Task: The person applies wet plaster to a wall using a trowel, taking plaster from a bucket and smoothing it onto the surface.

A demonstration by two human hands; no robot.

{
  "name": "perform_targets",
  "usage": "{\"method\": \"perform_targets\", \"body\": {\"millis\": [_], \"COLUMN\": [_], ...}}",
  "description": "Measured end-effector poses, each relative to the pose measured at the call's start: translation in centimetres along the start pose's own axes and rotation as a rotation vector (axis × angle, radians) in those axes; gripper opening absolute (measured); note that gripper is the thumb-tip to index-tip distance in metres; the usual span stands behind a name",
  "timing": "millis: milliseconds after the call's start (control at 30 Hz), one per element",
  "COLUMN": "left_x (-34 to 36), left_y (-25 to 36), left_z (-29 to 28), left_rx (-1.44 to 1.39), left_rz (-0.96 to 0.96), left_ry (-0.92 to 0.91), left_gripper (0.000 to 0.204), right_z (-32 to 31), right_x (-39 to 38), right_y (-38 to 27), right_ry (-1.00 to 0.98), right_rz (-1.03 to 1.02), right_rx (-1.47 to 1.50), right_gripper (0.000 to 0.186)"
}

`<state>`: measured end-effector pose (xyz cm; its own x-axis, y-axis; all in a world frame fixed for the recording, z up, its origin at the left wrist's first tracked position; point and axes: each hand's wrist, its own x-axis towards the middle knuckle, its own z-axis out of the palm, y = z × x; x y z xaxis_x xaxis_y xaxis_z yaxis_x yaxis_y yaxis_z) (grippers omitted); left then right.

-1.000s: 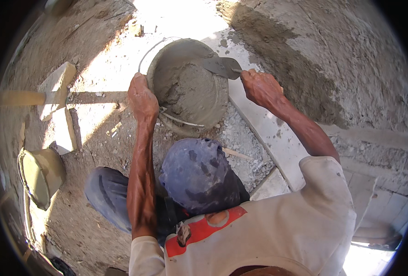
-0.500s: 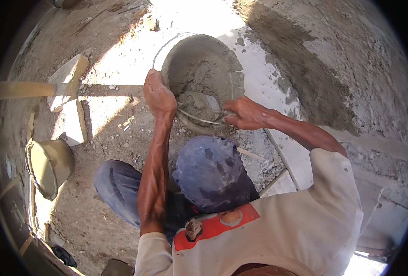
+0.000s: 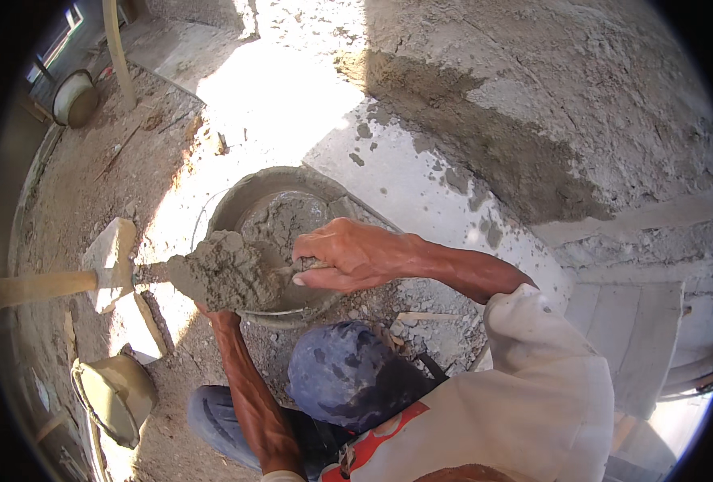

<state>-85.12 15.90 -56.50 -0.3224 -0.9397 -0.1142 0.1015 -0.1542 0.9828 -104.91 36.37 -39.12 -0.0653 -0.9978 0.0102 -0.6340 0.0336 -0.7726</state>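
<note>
Grey mortar: a wet heap [image 3: 224, 273] rides on a flat tool just over the near rim of the round pan [image 3: 248, 197], which sits on the ground in front of the crouched person.
Right hand: the right hand [image 3: 348, 255] is curled shut around a thin handle, knuckles up, fingers [image 3: 312, 277] wrapped under; the blade itself is buried in the heap, so I can't tell its shape.
Left hand: the left hand [image 3: 212, 315] is mostly hidden beneath the mortar; it looks to be propping the load or gripping the pan rim, but how far its fingers are closed I cannot tell.
Risk: that heap is piled high and loose, and a tilt of the wrist could slide it off onto the rubble floor [image 3: 132, 161] rather than back into the pan.
Edges: the plastered wall [image 3: 581, 120] stands close on the right, with its pale ledge running just behind the pan.
Open room: left of the pan lies a wooden handle [image 3: 35, 287] and a block [image 3: 112, 253], near but apart; a tan bucket [image 3: 116, 394] sits by the left knee.
</note>
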Motion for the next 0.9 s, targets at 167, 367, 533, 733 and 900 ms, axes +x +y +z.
{"method": "perform_targets", "body": {"millis": [167, 367, 533, 733, 900], "left_x": [2.1, 1.7, 2.5, 2.3, 1.4], "left_y": [0.9, -1.1, -1.3, -0.8, 1.1], "left_z": [-2.6, -1.2, -3.6, -1.9, -0.9], "left_rx": [-0.223, -0.182, -0.210, -0.178, -0.135], "left_rz": [-0.292, -0.310, -0.294, -0.290, -0.284], "left_ry": [0.029, -0.006, 0.016, -0.032, -0.010], "left_gripper": [0.040, 0.039, 0.038, 0.042, 0.047], "right_z": [-7.5, -17.8, -13.5, -0.6, -1.8], "right_x": [2.1, -8.5, -17.4, -21.3, -14.5], "right_y": [0.8, 14.8, 8.1, 13.6, 16.2], "right_ry": [-0.191, 0.929, 1.070, 0.876, 0.774], "right_rz": [0.401, 0.810, 0.830, 1.093, 1.002], "right_rx": [0.809, 0.210, 0.246, 0.603, 0.270], "right_gripper": [0.028, 0.025, 0.030, 0.021, 0.048]}}
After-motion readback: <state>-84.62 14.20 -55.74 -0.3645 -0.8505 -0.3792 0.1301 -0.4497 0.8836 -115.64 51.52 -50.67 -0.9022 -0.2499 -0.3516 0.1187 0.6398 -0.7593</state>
